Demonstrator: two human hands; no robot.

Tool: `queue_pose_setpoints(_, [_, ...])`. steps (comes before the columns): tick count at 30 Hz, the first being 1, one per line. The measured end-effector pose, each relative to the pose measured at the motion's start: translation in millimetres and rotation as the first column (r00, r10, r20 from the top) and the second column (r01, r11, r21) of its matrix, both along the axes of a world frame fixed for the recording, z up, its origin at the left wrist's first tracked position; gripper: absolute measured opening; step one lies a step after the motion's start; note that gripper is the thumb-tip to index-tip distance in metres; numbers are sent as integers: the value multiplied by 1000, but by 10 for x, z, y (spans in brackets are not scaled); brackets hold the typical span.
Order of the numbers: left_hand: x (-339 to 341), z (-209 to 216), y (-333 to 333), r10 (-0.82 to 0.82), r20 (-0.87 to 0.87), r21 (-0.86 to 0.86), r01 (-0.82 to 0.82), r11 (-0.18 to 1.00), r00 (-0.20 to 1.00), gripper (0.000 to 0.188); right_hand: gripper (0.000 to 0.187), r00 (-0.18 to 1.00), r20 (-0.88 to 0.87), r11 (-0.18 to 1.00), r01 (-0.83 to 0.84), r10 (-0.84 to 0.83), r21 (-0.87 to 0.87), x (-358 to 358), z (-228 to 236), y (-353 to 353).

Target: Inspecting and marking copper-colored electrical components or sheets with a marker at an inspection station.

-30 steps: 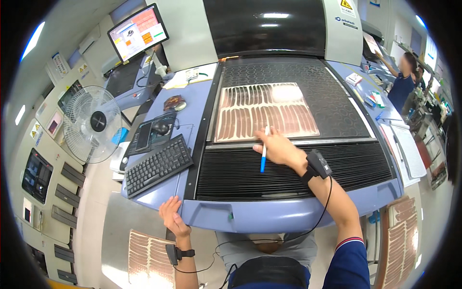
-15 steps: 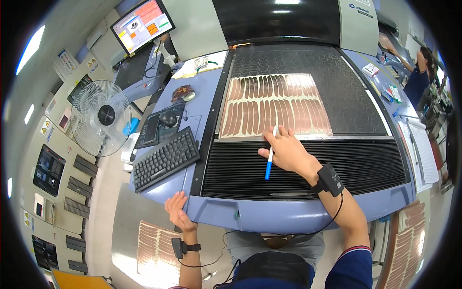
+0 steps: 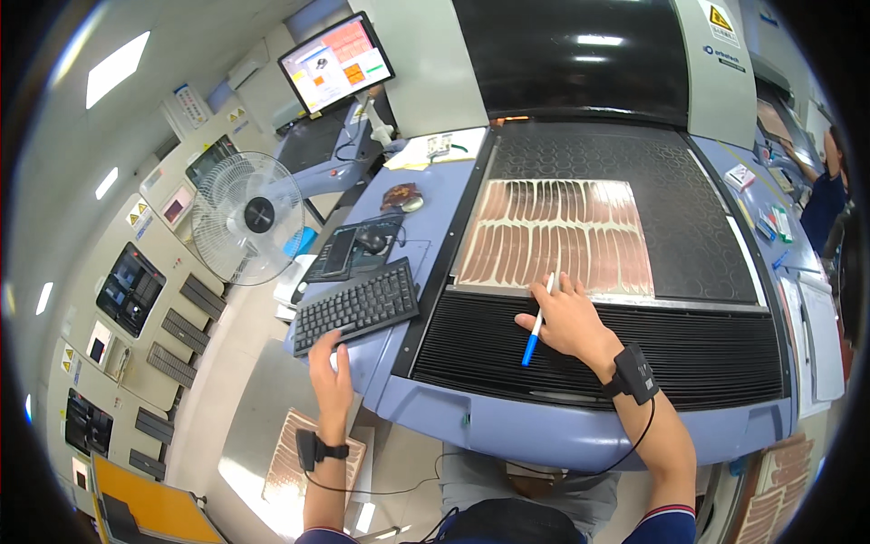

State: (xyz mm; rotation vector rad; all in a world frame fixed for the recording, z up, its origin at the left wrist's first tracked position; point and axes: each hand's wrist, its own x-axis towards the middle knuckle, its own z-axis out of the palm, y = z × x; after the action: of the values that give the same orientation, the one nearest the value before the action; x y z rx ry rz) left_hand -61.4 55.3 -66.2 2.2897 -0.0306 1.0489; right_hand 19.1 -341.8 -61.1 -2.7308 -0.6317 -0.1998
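Between the fingers of my right hand [image 3: 575,325] is a white marker pen [image 3: 532,343] with a blue end pointing toward me. The fingertips of that hand rest at the near edge of a copper-coloured panel [image 3: 625,238] with rows of curved strips, which lies flat on the dark machine bed [image 3: 698,238]. My left hand [image 3: 330,374] is open, thumb apart from the fingers. Its fingertips reach the near edge of a black keyboard [image 3: 358,308]; I cannot tell whether they touch a key. Both wrists wear black strapped devices with cables.
Left of the bed are a black mouse [image 3: 371,238], a monitor [image 3: 337,62] and a standing fan [image 3: 259,216]. Ribbed black bellows [image 3: 589,349] span the bed's front. More copper-coloured panels [image 3: 299,453] lie low at left. Another person [image 3: 825,204] works at far right.
My left hand has moved up from the bench's front corner to the keyboard. The right hand still holds the marker pen at the panel's edge. The whole view has shifted.
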Motion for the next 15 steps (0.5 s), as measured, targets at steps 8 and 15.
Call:
queue_pose_setpoints(8, [349, 191, 109, 178, -183, 428, -85, 900, 967, 25, 64, 999, -5, 999, 32, -32, -20, -48, -17, -54])
queue_pose_setpoints(15, [950, 532, -454, -239, -317, 119, 289, 950, 918, 26, 43, 997, 61, 942, 14, -37, 335, -250, 431, -44])
